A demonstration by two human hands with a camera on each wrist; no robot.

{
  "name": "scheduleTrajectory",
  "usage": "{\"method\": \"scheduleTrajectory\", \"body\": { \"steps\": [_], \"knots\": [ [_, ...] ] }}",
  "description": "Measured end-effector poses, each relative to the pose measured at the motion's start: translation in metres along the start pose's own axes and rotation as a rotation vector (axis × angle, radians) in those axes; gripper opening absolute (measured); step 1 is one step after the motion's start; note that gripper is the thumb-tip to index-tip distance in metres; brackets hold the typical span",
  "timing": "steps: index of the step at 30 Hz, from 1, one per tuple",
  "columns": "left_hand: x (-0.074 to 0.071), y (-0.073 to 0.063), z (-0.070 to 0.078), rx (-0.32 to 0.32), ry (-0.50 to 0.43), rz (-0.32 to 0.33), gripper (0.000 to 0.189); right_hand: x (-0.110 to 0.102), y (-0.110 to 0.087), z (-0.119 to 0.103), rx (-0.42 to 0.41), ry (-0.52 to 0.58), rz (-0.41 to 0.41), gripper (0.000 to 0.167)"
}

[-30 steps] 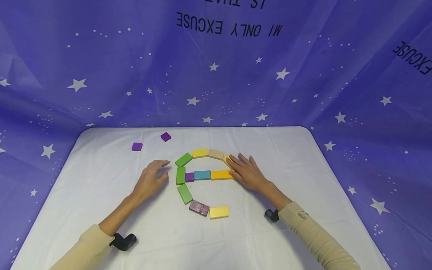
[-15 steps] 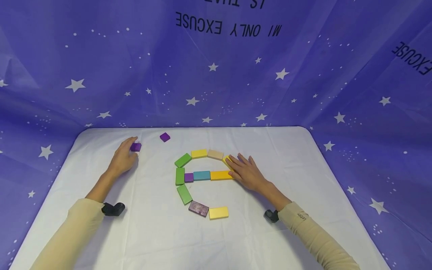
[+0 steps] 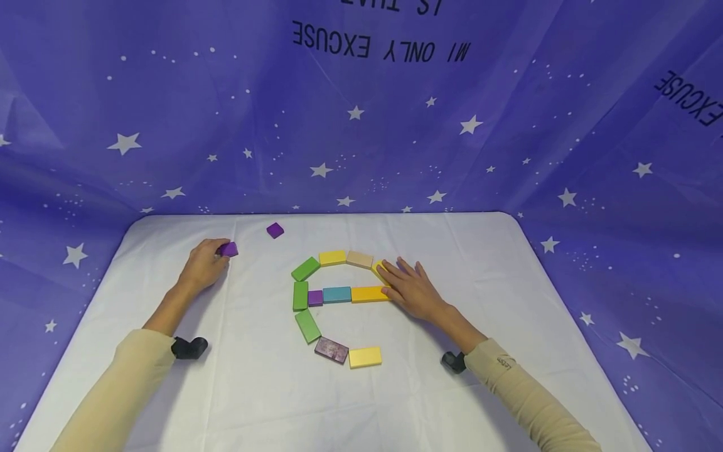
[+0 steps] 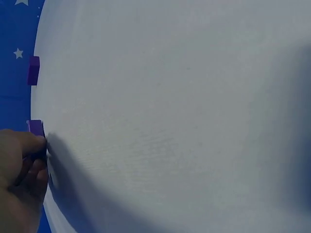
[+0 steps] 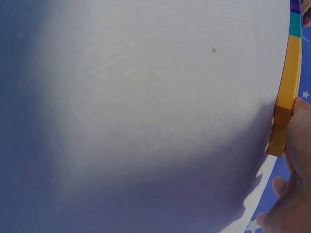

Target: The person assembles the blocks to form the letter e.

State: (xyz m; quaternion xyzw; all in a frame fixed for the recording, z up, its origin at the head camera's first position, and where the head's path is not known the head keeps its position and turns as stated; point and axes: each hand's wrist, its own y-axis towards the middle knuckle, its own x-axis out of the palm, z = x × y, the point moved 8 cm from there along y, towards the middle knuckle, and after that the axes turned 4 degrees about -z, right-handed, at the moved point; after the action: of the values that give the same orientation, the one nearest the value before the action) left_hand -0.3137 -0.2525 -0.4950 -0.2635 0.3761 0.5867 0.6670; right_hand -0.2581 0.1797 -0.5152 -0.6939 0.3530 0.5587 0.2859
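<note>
At the table's far left, my left hand (image 3: 203, 265) pinches a small purple block (image 3: 230, 249) between thumb and fingers. The left wrist view also has this hand (image 4: 22, 174) gripping the purple block (image 4: 35, 126). My right hand (image 3: 417, 292) lies with straight fingers over a yellow block (image 3: 379, 269) and the right end of an orange-yellow block (image 3: 367, 294), partly hiding both. In the right wrist view, its thumb touches the orange-yellow block (image 5: 290, 68).
A second purple block (image 3: 275, 230) lies behind the left hand. Green blocks (image 3: 300, 295), a blue block (image 3: 337, 294), a marbled purple block (image 3: 331, 350) and a yellow block (image 3: 364, 357) belong to an e-shaped layout on the white table (image 3: 271, 402). A starry blue curtain (image 3: 361, 157) surrounds it.
My left hand has moved left from beside the layout to the purple block and now pinches it, with the block slightly turned. The right hand has stayed in place.
</note>
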Motion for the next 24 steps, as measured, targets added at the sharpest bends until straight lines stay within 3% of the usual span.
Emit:
{"method": "scheduleTrajectory", "body": {
  "steps": [4,8,17,24],
  "knots": [
    [0.001,-0.004,0.008,0.006,-0.02,0.014,0.046,0.0,0.0,0.0,0.0,0.001,-0.001,0.056],
    [0.003,-0.009,0.027,0.045,-0.061,0.033,0.043,0.0,-0.001,0.0,0.005,0.007,-0.011,0.055],
    [0.027,-0.022,0.088,0.118,-0.183,0.023,0.041,0.002,-0.001,-0.001,-0.002,0.004,0.001,0.055],
    [0.057,-0.038,0.141,0.19,-0.23,-0.039,0.038,0.0,-0.001,-0.001,-0.004,-0.003,0.0,0.054]
  ]
}}
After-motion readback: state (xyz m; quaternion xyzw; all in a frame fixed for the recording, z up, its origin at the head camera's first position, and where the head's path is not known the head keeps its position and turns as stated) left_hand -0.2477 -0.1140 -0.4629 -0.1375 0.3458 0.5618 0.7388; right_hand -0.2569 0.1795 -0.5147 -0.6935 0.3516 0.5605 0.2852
